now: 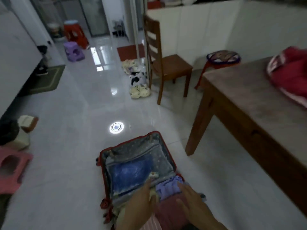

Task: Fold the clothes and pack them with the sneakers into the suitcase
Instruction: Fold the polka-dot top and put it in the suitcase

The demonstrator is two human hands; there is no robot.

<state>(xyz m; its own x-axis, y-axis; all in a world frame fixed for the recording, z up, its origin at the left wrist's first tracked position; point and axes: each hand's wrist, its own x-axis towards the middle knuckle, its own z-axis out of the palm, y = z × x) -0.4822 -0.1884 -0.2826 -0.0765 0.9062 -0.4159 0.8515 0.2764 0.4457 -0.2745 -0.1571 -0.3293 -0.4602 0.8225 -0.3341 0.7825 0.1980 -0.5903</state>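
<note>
A red suitcase (pixel 104 165) lies open on the white floor at the bottom middle, its grey lining showing. A blue item (pixel 131 173) sits behind the mesh of the far half. In the near half lie a folded lilac garment (pixel 167 185) and a dark pink garment (pixel 167 211). My left hand (pixel 141 201) rests flat with straight fingers on the clothes by the hinge. My right hand (pixel 191 199) presses flat on the lilac and pink garments. A red garment (pixel 289 75) lies on the table at the right. I see no sneakers clearly.
A wooden table (pixel 245 107) stands right of the suitcase, with a wooden chair (pixel 166 63) and a red stool (pixel 222 58) beyond it. Slippers and soft toys (pixel 138 80) lie by the chair. Pink stool (pixel 11 168) at left; purple stool (pixel 74 51) and red stool (pixel 75 33) far back.
</note>
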